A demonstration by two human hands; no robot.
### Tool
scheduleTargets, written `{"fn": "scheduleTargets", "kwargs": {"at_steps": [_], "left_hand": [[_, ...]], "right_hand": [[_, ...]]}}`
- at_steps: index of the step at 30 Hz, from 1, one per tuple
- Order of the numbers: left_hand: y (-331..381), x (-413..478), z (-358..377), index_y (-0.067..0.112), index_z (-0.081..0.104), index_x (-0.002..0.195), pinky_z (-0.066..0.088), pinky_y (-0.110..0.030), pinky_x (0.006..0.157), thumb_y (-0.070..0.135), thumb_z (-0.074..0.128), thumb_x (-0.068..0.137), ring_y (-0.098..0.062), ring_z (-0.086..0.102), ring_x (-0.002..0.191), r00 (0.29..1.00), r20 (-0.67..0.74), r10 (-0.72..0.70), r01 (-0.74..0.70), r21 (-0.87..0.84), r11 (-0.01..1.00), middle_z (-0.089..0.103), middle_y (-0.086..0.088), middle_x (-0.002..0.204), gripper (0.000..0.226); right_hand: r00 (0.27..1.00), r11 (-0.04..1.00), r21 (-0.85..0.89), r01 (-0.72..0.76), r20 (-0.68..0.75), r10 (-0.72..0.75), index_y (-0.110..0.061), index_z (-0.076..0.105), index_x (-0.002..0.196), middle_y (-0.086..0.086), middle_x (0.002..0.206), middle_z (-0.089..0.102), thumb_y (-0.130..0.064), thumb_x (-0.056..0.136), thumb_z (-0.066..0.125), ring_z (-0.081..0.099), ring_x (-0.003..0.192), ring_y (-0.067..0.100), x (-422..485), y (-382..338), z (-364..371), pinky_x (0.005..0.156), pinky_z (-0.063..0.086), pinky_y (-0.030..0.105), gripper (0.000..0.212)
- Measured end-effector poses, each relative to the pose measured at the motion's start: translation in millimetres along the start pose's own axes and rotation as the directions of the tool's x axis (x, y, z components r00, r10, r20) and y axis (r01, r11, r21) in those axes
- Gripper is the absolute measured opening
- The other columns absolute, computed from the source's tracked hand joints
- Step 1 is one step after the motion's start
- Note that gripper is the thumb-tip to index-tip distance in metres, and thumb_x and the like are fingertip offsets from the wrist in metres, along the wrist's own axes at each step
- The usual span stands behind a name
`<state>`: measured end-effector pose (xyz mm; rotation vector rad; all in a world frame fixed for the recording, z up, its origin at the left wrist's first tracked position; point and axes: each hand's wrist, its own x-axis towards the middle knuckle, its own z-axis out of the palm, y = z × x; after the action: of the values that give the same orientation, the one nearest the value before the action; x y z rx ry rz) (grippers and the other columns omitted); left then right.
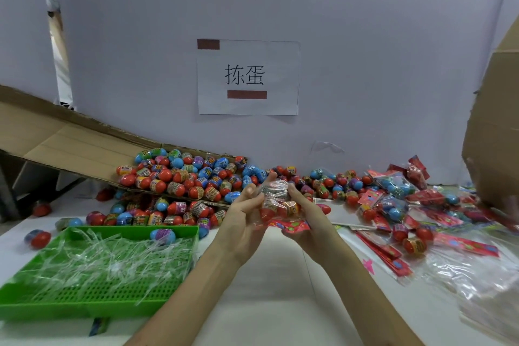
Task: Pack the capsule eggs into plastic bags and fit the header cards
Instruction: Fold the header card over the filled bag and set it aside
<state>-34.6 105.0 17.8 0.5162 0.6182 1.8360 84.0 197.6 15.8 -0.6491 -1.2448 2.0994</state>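
Fingers of left hand (244, 219) lie nearly straight against plastic bag (276, 199), right hand (306, 213) curls round it; header card (289, 225) should seat square.

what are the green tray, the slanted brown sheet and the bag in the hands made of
Green tray: likely moulded plastic, glossy, with a slotted grid floor. Brown sheet: cardboard, matte, creased at folds. Bag: thin clear plastic film; it crinkles, glints, and eggs show through.
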Motion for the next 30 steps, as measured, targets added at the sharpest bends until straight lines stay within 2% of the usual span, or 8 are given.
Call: {"fn": "scheduleTargets", "kwargs": {"at_steps": [3,4,6,9,15,19,25,30], "left_hand": [[0.2,2.0,-1.2,0.018,0.068,0.108,0.058,-0.047,0.083,0.001,0.048,0.104,-0.029,0.078,0.08,1.0,-0.012,0.013,-0.013,-0.019,1.0,0.068,-0.019,0.134,0.027],[-1.1,3.3,-2.1,0.021,0.065,0.111,0.065,-0.044,0.068,0.0,0.048,0.103,-0.029,0.078,0.079,1.0,-0.017,0.013,-0.014,-0.011,1.0,0.068,-0.019,0.134,0.027],[-3.9,4.2,-3.3,0.023,0.059,0.126,0.061,-0.037,0.054,0.0,0.05,0.102,-0.029,0.078,0.082,0.998,-0.056,0.009,-0.008,0.014,1.0,0.069,-0.019,0.132,0.034],[-9.4,2.8,-4.5,0.015,0.055,0.138,0.063,-0.038,0.065,0.01,0.064,0.093,-0.03,0.077,0.093,0.993,-0.12,-0.001,0.015,0.116,0.993,0.074,-0.019,0.12,0.046],[-16.1,1.7,-3.1,0.007,0.063,0.131,0.065,-0.038,0.079,0.026,0.075,0.081,-0.029,0.077,0.099,0.987,-0.162,-0.01,0.03,0.126,0.992,0.074,-0.018,0.122,0.055],[-17.9,4.0,-6.9,0.009,0.064,0.128,0.065,-0.036,0.071,0.023,0.075,0.077,-0.029,0.078,0.093,0.978,-0.208,-0.019,0.035,0.075,0.997,0.076,-0.017,0.117,0.054],[-20.0,3.0,-7.8,0.009,0.062,0.128,0.063,-0.035,0.06,0.017,0.07,0.082,-0.029,0.079,0.085,0.979,-0.198,-0.054,0.06,0.023,0.998,0.079,-0.016,0.107,0.047],[-23.2,4.2,-9.2,0.008,0.064,0.127,0.063,-0.035,0.061,0.013,0.065,0.093,-0.028,0.079,0.085,0.983,-0.173,-0.06,0.065,0.025,0.998,0.078,-0.016,0.108,0.035]], "right_hand": [[0.994,0.993,0.062,0.105,-0.003,-0.105,-0.005,0.06,0.133,0.017,0.127,0.069,-0.037,0.092,0.068,0.068,0.116,0.036,6.1,6.5,-0.1,0.101,0.053,0.052,0.052],[0.989,0.987,0.069,0.146,-0.047,-0.143,-0.004,0.061,0.129,0.018,0.125,0.07,-0.035,0.092,0.069,0.068,0.115,0.037,7.4,9.4,0.4,0.103,0.052,0.055,0.049],[0.973,0.978,0.069,0.198,-0.132,-0.187,-0.006,0.067,0.109,0.016,0.114,0.074,-0.029,0.093,0.069,0.072,0.104,0.034,9.9,12.9,0.8,0.091,0.059,0.05,0.028],[0.963,0.972,0.065,0.226,-0.168,-0.213,-0.01,0.066,0.09,0.012,0.097,0.074,-0.023,0.094,0.069,0.074,0.085,0.026,12.2,11.7,-4.2,0.068,0.06,0.037,0.014],[0.952,0.958,0.093,0.273,-0.171,-0.254,-0.007,0.069,0.094,0.008,0.085,0.074,-0.021,0.093,0.069,0.073,0.074,0.019,8.2,1.7,-6.9,0.06,0.059,0.029,0.014],[0.951,0.954,0.093,0.284,-0.157,-0.268,-0.011,0.066,0.105,0.007,0.09,0.075,-0.015,0.097,0.065,0.075,0.078,0.021,7.3,3.3,-2.9,0.061,0.059,0.032,0.009],[0.953,0.957,0.103,0.272,-0.166,-0.253,-0.018,0.055,0.118,0.01,0.103,0.069,-0.009,0.098,0.061,0.069,0.086,0.026,5.9,0.8,-4.2,0.07,0.058,0.04,0.022],[0.956,0.957,0.135,0.257,-0.179,-0.231,-0.016,0.053,0.121,0.011,0.102,0.068,-0.006,0.097,0.06,0.072,0.076,0.022,5.1,-1.2,-1.8,0.056,0.057,0.033,0.026]]}}
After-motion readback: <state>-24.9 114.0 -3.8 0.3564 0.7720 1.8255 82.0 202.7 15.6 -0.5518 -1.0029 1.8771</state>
